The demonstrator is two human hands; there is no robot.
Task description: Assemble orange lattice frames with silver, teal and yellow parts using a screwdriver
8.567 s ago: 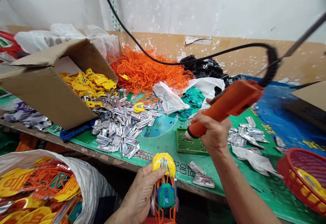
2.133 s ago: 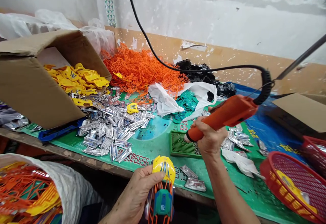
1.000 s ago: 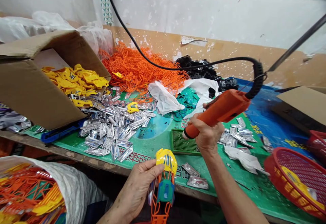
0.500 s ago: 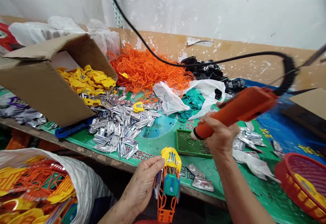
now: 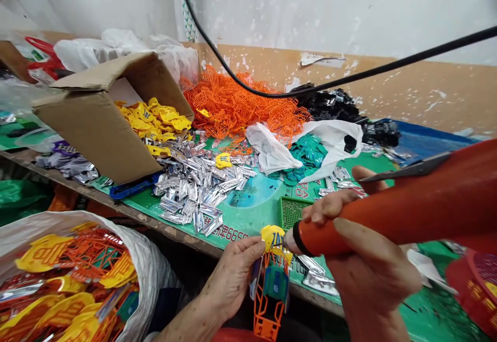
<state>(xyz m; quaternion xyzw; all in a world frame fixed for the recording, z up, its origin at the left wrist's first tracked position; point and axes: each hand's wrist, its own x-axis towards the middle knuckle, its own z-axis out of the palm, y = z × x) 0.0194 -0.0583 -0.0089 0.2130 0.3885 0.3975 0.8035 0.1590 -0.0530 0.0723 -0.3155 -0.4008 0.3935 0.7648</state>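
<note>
My left hand [image 5: 235, 274] pinches the yellow end of a toy vehicle body [image 5: 276, 282], made of a yellow cover, a teal block and an orange frame. It is held just off the table's front edge. My right hand [image 5: 365, 259] is wrapped round an orange electric screwdriver [image 5: 407, 207], tilted down to the left. The tool's pale nose meets or nearly meets the yellow cover; the bit itself is hidden. Behind the tool's tip lies a green perforated tray [image 5: 293, 212], partly covered by my right hand.
Silver parts [image 5: 194, 186] lie heaped on the green table, beside a tipped cardboard box [image 5: 89, 129] of yellow covers. Farther back are orange frames [image 5: 240, 103] and black parts [image 5: 330, 103]. A white sack [image 5: 149, 259] stands lower left, a red basket [image 5: 462, 285] right. A black cable [image 5: 349, 80] hangs across.
My right hand has brought the screwdriver down and left from above the green tray to the yellow cover. My left hand still holds the toy body. The view has shifted slightly.
</note>
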